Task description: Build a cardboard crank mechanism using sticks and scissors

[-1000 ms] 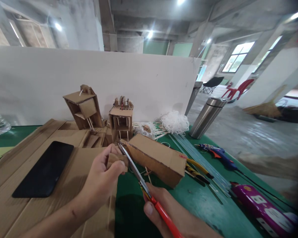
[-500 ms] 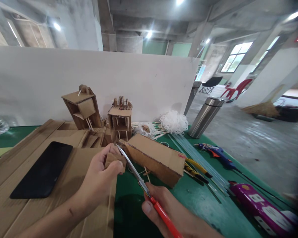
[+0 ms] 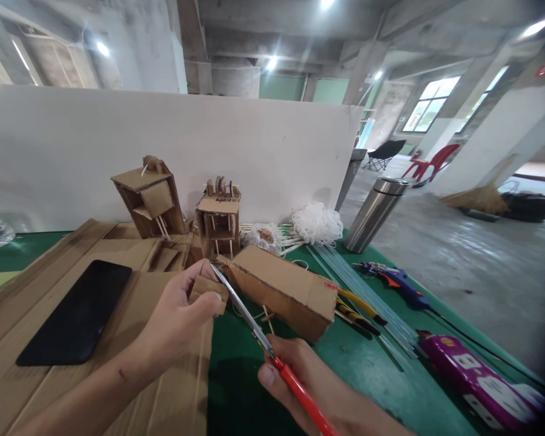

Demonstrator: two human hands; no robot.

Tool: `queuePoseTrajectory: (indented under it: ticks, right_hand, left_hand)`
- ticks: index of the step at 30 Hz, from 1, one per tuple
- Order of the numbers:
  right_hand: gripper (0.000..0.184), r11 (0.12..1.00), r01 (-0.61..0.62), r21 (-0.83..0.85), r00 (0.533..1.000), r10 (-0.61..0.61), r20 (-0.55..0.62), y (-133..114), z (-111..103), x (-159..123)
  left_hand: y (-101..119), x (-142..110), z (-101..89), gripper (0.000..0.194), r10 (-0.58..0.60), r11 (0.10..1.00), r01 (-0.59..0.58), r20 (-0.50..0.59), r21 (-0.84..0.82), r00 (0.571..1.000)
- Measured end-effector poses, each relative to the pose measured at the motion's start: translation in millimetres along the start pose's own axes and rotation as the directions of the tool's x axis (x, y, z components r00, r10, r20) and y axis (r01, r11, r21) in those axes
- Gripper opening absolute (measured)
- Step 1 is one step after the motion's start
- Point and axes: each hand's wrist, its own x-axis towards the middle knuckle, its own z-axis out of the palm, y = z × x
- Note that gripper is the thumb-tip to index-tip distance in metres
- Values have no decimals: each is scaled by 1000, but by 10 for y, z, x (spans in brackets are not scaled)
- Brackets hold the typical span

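Note:
My left hand [image 3: 177, 321] pinches a small brown cardboard piece [image 3: 208, 287] between thumb and fingers, above the flat cardboard sheets [image 3: 36, 387]. My right hand [image 3: 309, 381] grips red-handled scissors [image 3: 272, 354]; their blades point up and left, and the tips reach the cardboard piece's right edge. Just behind the blades a long cardboard box [image 3: 284, 290] lies on the green table [image 3: 372, 369].
A black phone [image 3: 75, 312] lies on the cardboard at left. Two small cardboard models [image 3: 148, 194] [image 3: 218, 217] stand against a white board [image 3: 254, 145]. To the right are a steel flask [image 3: 373, 213], clear glue sticks [image 3: 363, 284], a blue glue gun [image 3: 393, 280], pliers [image 3: 358, 312] and a purple packet [image 3: 476, 375].
Both hands, the cardboard piece and the scissors have shifted slightly up and left. The grips are the same.

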Motion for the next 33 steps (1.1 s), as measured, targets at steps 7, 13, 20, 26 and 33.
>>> queuePoseTrajectory:
  ticks: [7,13,20,26,33]
  right_hand:
    - [53,1000,23,18,1000,-23,7,-40,5,-71]
    - [56,1000,12,8,1000,-12,-2,-95,-8,-88]
    - [55,998,52,-22,999,-52,10,-52,-12,-47]
    - [57,999,37,-38,998,-39,-46,-62,34,-61]
    - [56,999,45,25,999,-45,-2,-36,15,-5]
  left_hand:
    - [-28,29,17,18,64,993,-63,9,-96,998]
    - [-48,22,20,26,79,983,-69,51,-168,996]
    - [-42,13,21,26,53,977,-38,70,-209,996]
    - [-56,-4,28,28,28,972,-15,55,-234,998]
    - [-77,9,40,29,18,964,-6,43,-266,999]
